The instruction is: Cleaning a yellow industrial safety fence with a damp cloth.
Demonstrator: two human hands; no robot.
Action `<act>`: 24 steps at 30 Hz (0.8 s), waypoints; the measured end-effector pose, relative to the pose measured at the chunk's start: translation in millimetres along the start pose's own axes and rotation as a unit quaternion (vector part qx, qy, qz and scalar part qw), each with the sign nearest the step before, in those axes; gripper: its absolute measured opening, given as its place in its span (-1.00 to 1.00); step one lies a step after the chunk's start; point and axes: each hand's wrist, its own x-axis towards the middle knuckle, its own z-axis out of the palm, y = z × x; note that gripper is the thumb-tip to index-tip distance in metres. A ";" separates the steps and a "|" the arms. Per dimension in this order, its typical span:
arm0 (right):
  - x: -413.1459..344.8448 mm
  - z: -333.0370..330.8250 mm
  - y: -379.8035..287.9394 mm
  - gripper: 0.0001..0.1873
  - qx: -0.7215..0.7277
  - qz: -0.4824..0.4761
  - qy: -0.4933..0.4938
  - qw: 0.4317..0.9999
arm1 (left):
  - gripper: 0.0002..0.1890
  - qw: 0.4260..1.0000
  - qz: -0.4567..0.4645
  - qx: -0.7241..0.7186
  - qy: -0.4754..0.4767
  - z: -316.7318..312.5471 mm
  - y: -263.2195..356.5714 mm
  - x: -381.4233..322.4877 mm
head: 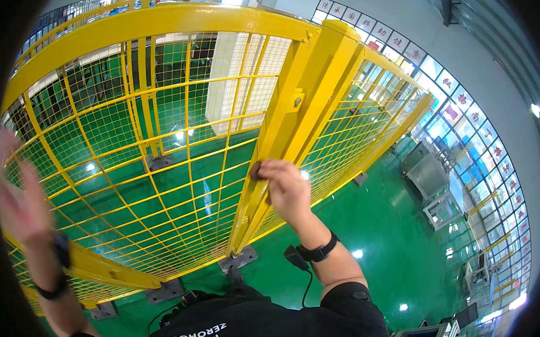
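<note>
In front of me stands a yellow metal mesh fence panel (184, 164) joined to a square yellow post (325, 71). My right hand (289, 189) is at the panel's upright edge frame (272, 119), below a small bolted bracket (298, 102). Its fingertips close on a small dark-brown object (256, 170) against the yellow metal; what this is cannot be made out. At the far left my left hand (24, 198) is raised beside the mesh, blurred, with its fingers apart and nothing seen in it. Both wrists wear black straps.
Grey foot plates (238, 259) hold the posts on the glossy green floor (362, 235). A second mesh panel (362, 114) runs off to the right. Metal cabinets (426, 168) and a workbench (447, 205) stand beyond it. A black cable (309, 290) hangs by my right forearm.
</note>
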 end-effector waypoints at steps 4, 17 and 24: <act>-8.4 -23.8 -37.2 -0.65 0.252 0.026 -0.170 0.952 | -0.50 0.845 0.102 -0.442 -0.285 54.1 178.6 -59.3; -9.6 -94.3 -5.7 -0.80 0.231 -0.192 -0.175 0.938 | -0.20 0.405 -0.236 -0.733 -0.493 119.8 311.6 -133.0; -10.2 -128.3 89.6 -0.62 0.286 -0.151 -0.154 0.934 | -0.46 0.518 -0.320 -0.697 -0.378 153.9 399.0 -159.9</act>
